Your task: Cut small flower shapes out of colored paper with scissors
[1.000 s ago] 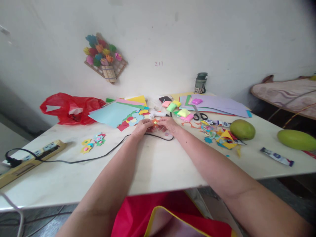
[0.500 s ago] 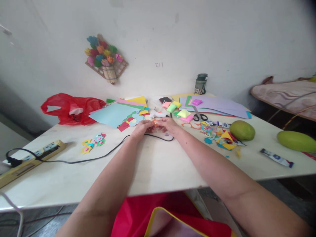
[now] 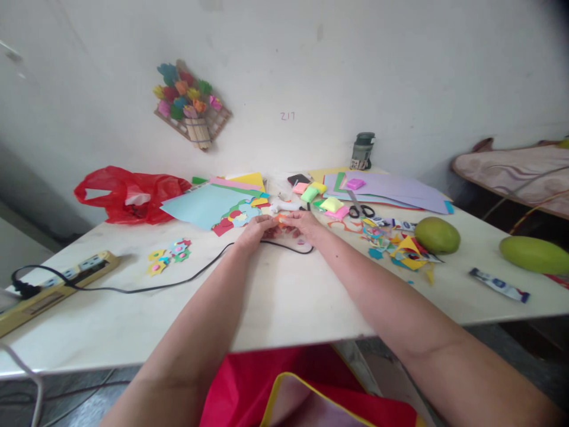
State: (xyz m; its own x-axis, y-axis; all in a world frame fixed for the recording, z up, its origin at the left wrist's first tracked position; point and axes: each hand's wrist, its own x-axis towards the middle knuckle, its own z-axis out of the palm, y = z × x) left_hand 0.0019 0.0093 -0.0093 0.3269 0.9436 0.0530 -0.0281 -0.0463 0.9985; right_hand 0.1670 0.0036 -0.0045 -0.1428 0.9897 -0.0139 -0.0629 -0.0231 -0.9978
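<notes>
Both hands meet at the middle of the table. My left hand (image 3: 258,230) and my right hand (image 3: 304,224) pinch a small orange piece (image 3: 280,220) between them; fingers cover most of it, so its exact kind is unclear. Just beyond the fingertips lies a white glue gun (image 3: 284,206), with its black cord (image 3: 200,276) running under my hands and off to the left. Colourful paper cut-outs (image 3: 235,216) rest left of the glue gun. Packs of coloured clay (image 3: 331,205) sit to its right.
Scissors (image 3: 367,211), paper scraps (image 3: 406,250), a green mango (image 3: 437,235) and a glue tube (image 3: 499,284) lie to the right. On the left are paper flowers (image 3: 181,250), a power strip (image 3: 95,264), coloured sheets (image 3: 191,204) and a red plastic bag (image 3: 111,196).
Almost nothing differs. Both hands stay in place around the small orange piece, with only a slight shift of the fingers and the view.
</notes>
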